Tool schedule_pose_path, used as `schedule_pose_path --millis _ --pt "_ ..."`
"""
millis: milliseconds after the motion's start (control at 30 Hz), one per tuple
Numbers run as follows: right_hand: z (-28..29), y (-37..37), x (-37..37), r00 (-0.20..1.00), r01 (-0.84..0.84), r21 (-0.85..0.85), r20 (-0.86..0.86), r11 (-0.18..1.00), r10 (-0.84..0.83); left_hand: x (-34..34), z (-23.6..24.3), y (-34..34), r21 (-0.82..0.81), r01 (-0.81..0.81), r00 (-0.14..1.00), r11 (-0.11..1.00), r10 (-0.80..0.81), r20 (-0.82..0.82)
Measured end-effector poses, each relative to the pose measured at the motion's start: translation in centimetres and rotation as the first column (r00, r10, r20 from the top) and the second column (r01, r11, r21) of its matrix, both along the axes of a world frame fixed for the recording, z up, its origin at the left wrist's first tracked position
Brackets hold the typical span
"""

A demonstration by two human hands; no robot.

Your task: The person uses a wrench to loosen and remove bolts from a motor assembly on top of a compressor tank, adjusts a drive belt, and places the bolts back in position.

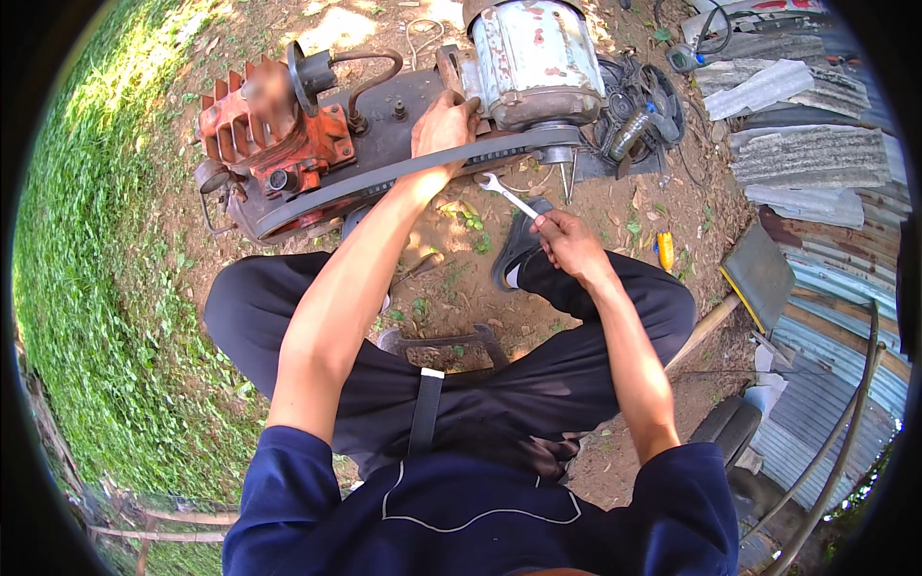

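My right hand (573,246) is closed around one end of a silver wrench (511,197). Its open-ended jaw points up and left, just below the drive belt (394,169). My left arm reaches over the belt, and my left hand (442,129) is beside the base of an electric motor (538,60) with worn pale paint. The left fingers are curled in at the motor's mount; what they pinch there is hidden. Left of that hand, an orange-red finned compressor (274,125) sits on the same dark metal base (379,104). The belt runs from the motor's pulley toward the compressor side.
A screwdriver-like tool (420,266) lies on the dirt between my legs. A yellow bottle (665,251) is beyond my right knee. Tangled black cables (663,106) lie right of the motor. Stacked corrugated sheets (812,158) line the right; grass (96,240) covers the left.
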State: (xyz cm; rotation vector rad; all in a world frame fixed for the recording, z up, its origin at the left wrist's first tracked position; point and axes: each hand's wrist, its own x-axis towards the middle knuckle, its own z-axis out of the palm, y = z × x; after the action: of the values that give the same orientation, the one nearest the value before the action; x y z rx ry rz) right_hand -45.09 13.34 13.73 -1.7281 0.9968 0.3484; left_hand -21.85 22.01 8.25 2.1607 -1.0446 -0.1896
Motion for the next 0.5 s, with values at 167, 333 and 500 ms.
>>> schedule_pose_path --millis 167,333,500 --pt "-0.8 -2.7 0.9 0.968 -0.249 -0.173 -0.083 0.953 0.237 1.2 0.5 -0.7 0.135 0.153 0.959 0.979 -0.180 0.220" --pt "-1.7 -1.6 1.4 0.940 -0.340 -0.227 -0.103 0.912 0.325 1.9 0.0 -1.3 0.083 0.214 0.915 0.973 -0.230 0.330" --pt "-1.6 -1.3 1.3 0.903 -0.428 -0.216 -0.080 0.877 0.421 1.5 0.5 -1.3 0.093 0.208 0.949 0.974 -0.223 0.222"
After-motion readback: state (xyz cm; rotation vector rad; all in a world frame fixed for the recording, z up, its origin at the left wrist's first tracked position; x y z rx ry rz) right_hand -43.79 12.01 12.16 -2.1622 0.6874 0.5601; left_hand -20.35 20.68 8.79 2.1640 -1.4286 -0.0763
